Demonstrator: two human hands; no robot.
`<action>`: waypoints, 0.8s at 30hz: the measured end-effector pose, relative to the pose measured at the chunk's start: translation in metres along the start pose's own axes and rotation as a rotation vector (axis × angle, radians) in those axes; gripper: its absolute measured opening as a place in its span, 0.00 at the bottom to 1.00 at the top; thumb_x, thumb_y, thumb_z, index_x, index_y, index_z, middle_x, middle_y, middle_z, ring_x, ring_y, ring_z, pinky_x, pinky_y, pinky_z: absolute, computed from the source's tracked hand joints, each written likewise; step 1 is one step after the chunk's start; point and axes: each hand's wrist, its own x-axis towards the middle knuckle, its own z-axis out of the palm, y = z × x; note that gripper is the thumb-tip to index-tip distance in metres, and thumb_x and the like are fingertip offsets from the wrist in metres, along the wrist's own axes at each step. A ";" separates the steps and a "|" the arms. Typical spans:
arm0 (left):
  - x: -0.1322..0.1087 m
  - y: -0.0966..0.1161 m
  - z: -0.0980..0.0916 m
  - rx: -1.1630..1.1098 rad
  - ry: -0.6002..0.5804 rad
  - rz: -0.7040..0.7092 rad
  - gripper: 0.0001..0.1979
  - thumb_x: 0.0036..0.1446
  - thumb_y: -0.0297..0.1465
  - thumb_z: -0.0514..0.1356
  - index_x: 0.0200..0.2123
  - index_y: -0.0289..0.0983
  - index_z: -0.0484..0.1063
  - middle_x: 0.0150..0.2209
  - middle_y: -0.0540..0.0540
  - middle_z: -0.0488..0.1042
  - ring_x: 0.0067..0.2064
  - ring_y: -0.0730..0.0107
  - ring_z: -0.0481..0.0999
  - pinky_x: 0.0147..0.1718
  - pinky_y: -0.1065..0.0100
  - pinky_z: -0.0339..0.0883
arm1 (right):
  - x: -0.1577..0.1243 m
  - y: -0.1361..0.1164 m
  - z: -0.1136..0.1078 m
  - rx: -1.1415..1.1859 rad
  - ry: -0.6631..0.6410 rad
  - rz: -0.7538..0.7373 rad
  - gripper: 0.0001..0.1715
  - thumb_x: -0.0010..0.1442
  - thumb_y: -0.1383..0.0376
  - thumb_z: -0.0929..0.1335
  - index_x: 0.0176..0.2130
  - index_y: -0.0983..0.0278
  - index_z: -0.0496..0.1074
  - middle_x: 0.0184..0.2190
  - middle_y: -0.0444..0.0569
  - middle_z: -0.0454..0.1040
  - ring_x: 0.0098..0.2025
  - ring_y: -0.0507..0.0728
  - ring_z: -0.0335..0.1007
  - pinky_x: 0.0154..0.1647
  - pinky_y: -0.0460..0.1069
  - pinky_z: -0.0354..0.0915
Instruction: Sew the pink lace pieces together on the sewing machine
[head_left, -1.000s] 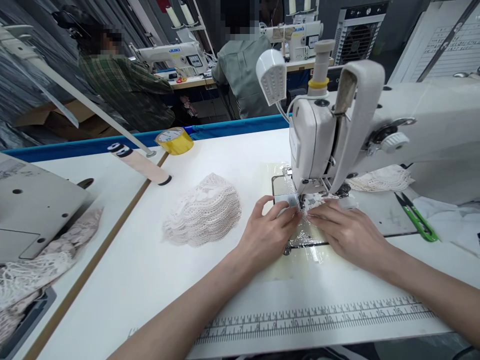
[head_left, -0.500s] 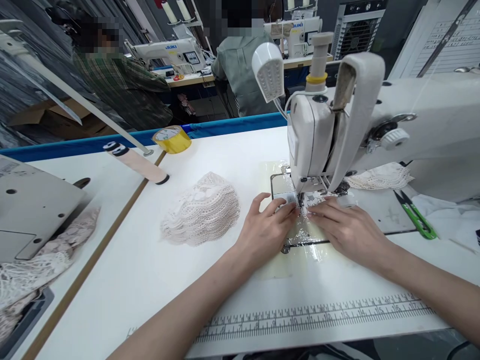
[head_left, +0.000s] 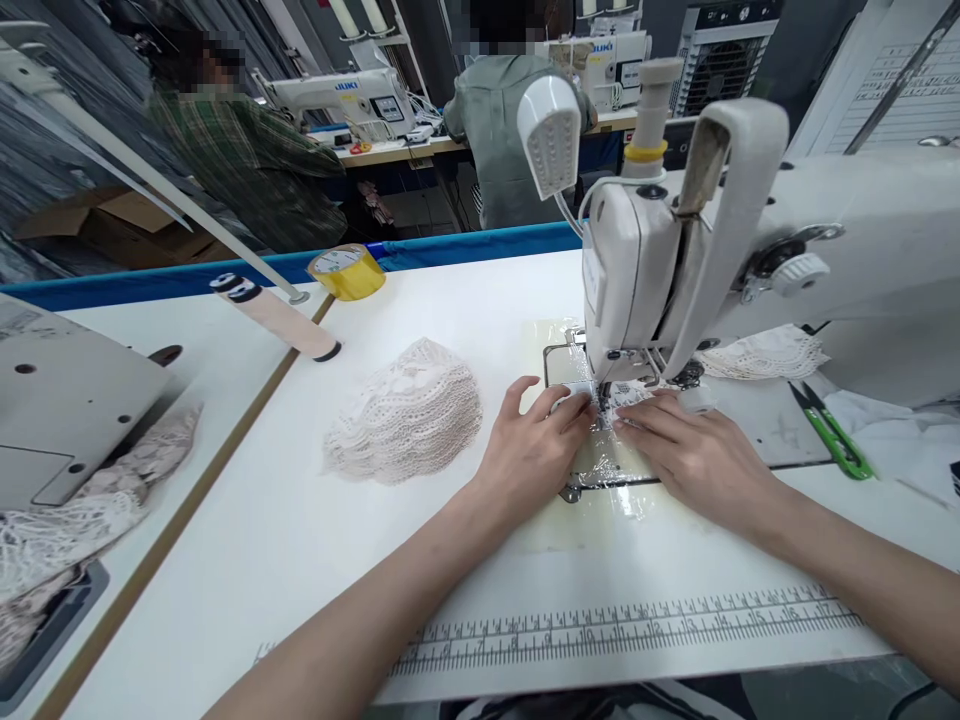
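White lace (head_left: 627, 392) lies under the presser foot (head_left: 604, 392) of a white sewing machine (head_left: 626, 270). My left hand (head_left: 536, 440) rests just left of the needle area, its fingers spread and bent, the tips down on the work by the foot. To the right of the foot, my right hand (head_left: 694, 445) lies with its fingers stretched out flat over the lace. Both hands cover part of the lace, and its edge under the fingertips is hidden. A stack of pale lace pieces (head_left: 409, 415) sits on the table left of my left hand.
Green thread snips (head_left: 832, 430) and white cloth (head_left: 900, 440) lie at right; more lace (head_left: 765, 353) is behind the needle area. Yellow tape (head_left: 347, 272) and a pinkish roll (head_left: 281, 320) are at back left. A printed ruler (head_left: 600, 630) runs along the front edge. Two people sit beyond.
The view has shifted slightly, so the background sits a little further right. My hands stay beside the presser foot, with the left fingers slightly shifted.
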 end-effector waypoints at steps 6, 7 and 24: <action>0.001 -0.003 0.004 -0.008 -0.006 -0.025 0.17 0.59 0.22 0.54 0.50 0.38 0.71 0.50 0.45 0.75 0.50 0.61 0.71 0.54 0.51 0.53 | 0.004 0.003 0.000 -0.040 -0.033 -0.004 0.19 0.56 0.79 0.64 0.44 0.66 0.75 0.44 0.51 0.77 0.44 0.57 0.72 0.43 0.53 0.67; 0.002 -0.004 0.005 -0.012 -0.006 -0.031 0.17 0.59 0.23 0.54 0.50 0.38 0.71 0.50 0.45 0.75 0.50 0.60 0.71 0.53 0.51 0.53 | 0.005 0.003 0.000 -0.051 -0.032 -0.007 0.19 0.56 0.79 0.64 0.44 0.66 0.75 0.44 0.51 0.77 0.43 0.58 0.72 0.43 0.53 0.67; 0.004 -0.006 0.010 -0.056 -0.013 -0.128 0.15 0.64 0.27 0.52 0.53 0.38 0.68 0.53 0.44 0.73 0.53 0.59 0.69 0.53 0.52 0.55 | 0.003 0.007 0.002 -0.067 -0.062 0.040 0.18 0.61 0.71 0.63 0.49 0.66 0.74 0.49 0.50 0.75 0.43 0.59 0.74 0.43 0.54 0.68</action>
